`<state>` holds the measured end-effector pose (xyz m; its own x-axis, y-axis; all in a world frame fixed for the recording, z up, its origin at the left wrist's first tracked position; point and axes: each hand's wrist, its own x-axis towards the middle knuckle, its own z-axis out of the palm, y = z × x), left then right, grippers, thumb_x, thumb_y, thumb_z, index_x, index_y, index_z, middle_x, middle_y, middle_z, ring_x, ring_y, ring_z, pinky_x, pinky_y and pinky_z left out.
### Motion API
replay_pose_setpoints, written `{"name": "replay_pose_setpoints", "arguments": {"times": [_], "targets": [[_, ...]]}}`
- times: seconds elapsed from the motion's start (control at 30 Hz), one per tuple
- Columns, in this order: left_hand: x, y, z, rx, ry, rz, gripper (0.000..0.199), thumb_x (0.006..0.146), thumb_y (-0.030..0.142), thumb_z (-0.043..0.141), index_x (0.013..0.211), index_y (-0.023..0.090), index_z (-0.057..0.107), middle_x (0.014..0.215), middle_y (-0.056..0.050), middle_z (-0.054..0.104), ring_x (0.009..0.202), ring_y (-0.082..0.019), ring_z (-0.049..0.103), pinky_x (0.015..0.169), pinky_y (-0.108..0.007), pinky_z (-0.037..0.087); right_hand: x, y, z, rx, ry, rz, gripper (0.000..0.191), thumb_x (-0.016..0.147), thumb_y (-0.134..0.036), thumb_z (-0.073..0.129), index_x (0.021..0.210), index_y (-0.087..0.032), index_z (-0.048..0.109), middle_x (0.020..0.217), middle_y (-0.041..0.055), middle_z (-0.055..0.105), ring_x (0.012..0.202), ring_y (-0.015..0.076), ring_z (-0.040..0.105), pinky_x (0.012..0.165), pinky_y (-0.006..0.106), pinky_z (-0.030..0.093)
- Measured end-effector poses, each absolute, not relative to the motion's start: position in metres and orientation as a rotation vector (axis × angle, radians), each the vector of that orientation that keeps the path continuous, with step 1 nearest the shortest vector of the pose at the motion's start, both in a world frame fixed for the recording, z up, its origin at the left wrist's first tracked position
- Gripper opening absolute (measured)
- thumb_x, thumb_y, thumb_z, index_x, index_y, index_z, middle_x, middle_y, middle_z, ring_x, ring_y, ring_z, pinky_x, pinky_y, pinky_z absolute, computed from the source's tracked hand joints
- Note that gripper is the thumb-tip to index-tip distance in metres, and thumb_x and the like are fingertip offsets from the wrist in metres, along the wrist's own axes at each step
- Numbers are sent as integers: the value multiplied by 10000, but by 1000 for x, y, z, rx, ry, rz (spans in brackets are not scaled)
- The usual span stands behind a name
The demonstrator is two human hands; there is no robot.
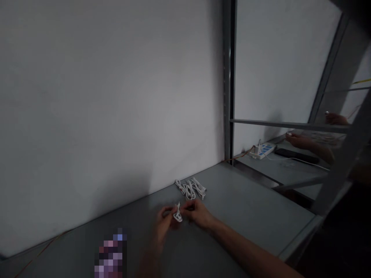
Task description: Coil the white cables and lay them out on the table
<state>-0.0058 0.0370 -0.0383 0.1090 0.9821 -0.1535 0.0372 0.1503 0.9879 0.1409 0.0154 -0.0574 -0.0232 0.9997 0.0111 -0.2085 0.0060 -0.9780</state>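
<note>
Both my left hand (pixel 165 224) and my right hand (pixel 198 214) pinch a small looped white cable (pixel 177 213) just above the grey metal table top (pixel 246 208). The cable hangs between my fingers, and my fingers hide part of it. Just beyond my hands, several bundled white cables (pixel 190 189) lie side by side on the table, near the wall. Neither hand touches these bundles.
A white wall (pixel 101 108) borders the table's far side. A steel upright (pixel 227 77) and crossbar (pixel 290 124) separate a lower bench (pixel 290 173) holding a blue-switched power strip (pixel 263 150) and black slab (pixel 295 156). A co-worker's hand (pixel 298 141) is beyond. A pixelated patch (pixel 111 253) covers the near table.
</note>
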Motion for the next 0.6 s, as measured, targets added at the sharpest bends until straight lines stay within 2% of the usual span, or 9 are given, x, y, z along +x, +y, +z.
{"name": "replay_pose_setpoints", "arguments": {"times": [0.13, 0.23, 0.4, 0.6], "targets": [[-8, 32, -34, 1071, 1128, 970, 566, 381, 491, 866, 766, 153, 626, 525, -4, 683, 482, -151, 631, 480, -233, 494, 140, 16, -63, -1110, -1184, 1272, 254, 630, -361, 735, 632, -151, 593, 542, -30, 553, 453, 84, 454, 406, 203, 348], [-9, 34, -33, 1081, 1153, 1002, 611, 346, 442, 879, 817, 162, 611, 538, -13, 699, 478, -175, 644, 472, -245, 493, 138, 14, -64, -1186, -1202, 1278, 221, 665, -324, 698, 649, -156, 555, 523, -47, 536, 411, 82, 457, 391, 206, 367], [-9, 37, -38, 1149, 1165, 1112, 581, 399, 379, 869, 860, 179, 578, 602, -10, 718, 526, -203, 679, 508, -277, 529, 133, 10, -62, -1239, -1050, 1256, 245, 629, -292, 699, 699, -188, 488, 563, -62, 541, 432, 108, 501, 380, 223, 421], [-10, 36, -38, 1281, 1114, 1115, 587, 476, 348, 842, 941, 192, 519, 684, -27, 725, 608, -204, 689, 558, -275, 525, 133, 12, -58, -1211, -1063, 1354, 201, 666, -253, 632, 533, -164, 512, 457, -45, 502, 400, 89, 452, 397, 210, 400]]}}
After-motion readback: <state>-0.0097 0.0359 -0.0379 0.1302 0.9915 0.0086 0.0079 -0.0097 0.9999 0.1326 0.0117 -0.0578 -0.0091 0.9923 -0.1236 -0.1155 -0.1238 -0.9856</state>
